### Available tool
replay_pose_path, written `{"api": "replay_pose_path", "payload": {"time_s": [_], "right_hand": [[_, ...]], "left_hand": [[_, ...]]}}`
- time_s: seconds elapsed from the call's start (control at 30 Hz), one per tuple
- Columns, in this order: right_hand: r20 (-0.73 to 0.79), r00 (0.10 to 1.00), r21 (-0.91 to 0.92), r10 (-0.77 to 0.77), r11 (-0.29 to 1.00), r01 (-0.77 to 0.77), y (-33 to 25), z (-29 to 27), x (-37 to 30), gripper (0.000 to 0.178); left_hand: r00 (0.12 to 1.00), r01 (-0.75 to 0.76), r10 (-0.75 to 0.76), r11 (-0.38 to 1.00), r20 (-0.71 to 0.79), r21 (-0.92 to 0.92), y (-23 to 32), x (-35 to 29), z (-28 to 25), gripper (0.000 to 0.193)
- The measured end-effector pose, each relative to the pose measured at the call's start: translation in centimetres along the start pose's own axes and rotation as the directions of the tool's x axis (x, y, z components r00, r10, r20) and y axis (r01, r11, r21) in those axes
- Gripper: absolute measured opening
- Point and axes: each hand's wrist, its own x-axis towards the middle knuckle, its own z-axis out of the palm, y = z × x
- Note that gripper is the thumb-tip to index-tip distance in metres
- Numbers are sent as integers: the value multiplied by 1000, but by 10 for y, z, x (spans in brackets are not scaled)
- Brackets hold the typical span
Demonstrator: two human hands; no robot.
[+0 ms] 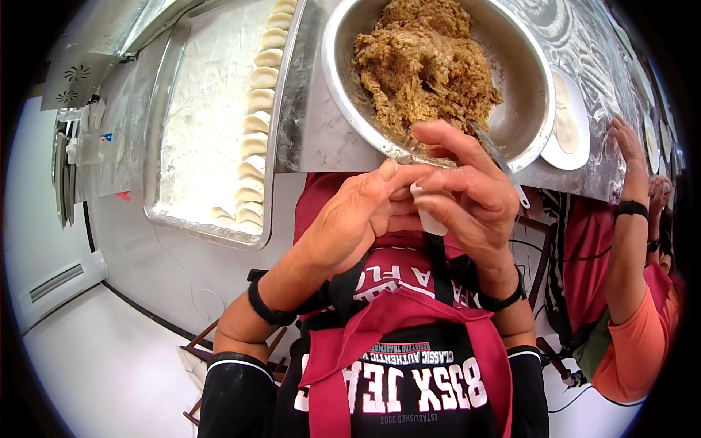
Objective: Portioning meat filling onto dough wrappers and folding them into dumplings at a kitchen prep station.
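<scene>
My two hands meet in front of my apron, closed around a small white piece of dough that looks like a dumpling [432,221]. The thumb and fingers of my right hand [478,193] pinch its edge. My left hand [354,212] curls against its other side, and the fingers hide most of it. Just beyond them stands a steel bowl [337,95] with a mound of brown minced filling [423,69]. A metal utensil [491,150] leans on the bowl's near right rim, its handle sticking out past my right hand.
On the left, a floured metal tray [155,175] carries a row of folded dumplings [263,98] along its right side. A white plate [577,155] with round dough wrappers [566,120] sits right of the bowl. Another person's hand [628,142] rests by the floured tabletop [562,33] at far right.
</scene>
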Motion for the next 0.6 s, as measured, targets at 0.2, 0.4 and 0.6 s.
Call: {"api": "replay_pose_path", "payload": {"time_s": [0.2,0.4,0.6], "right_hand": [[35,999,126,21,992,-25,4,2,-4,15],[82,994,51,-73,996,69,10,-4,-3,16],[25,996,98,89,991,-92,-11,4,3,15]], "left_hand": [[999,37,-38,997,28,64,2,-1,2,61],[1000,21,-21,999,4,43,3,-2,7,58],[999,10,-18,987,49,158,6,-6,1,54]]}}
